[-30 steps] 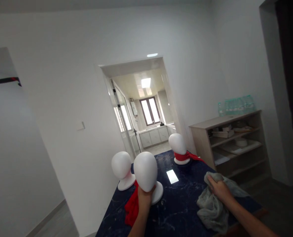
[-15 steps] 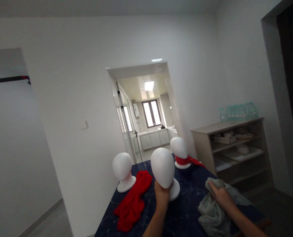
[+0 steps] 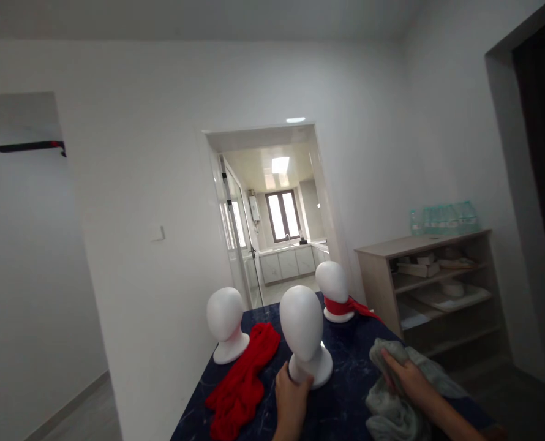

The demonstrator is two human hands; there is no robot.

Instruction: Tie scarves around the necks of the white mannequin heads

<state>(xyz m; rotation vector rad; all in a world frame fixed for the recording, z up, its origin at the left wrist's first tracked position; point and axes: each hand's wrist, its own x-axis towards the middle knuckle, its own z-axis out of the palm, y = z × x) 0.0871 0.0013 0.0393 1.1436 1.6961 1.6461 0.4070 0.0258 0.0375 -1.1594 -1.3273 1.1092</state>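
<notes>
A white foam mannequin head [image 3: 301, 321] stands upright on the dark blue marbled table [image 3: 341, 392]. My left hand [image 3: 292, 395] is at the front of its round base, thumb and fingers curved around the edge. In my right hand [image 3: 403, 373] is a bunched part of a grey-green scarf [image 3: 394, 410], pinched between thumb and fingers; the rest lies in folds on the table. Left of the middle head, a red scarf [image 3: 245, 386] lies crumpled beside a second mannequin head [image 3: 225, 315]. Further back, a third mannequin head [image 3: 332, 282] wears a red scarf [image 3: 339, 306] around its neck.
To the right, a wooden shelf unit [image 3: 373, 269] holds boxes and papers, with several water bottles [image 3: 449, 218] on top. Behind the table a doorway opens to a kitchen with a glass door [image 3: 240, 226]. A white wall [image 3: 139, 184] rises on the left.
My left hand has slid from the middle head's neck down to its base. My right hand has shifted slightly left and down with the grey-green scarf. The view has tilted slightly.
</notes>
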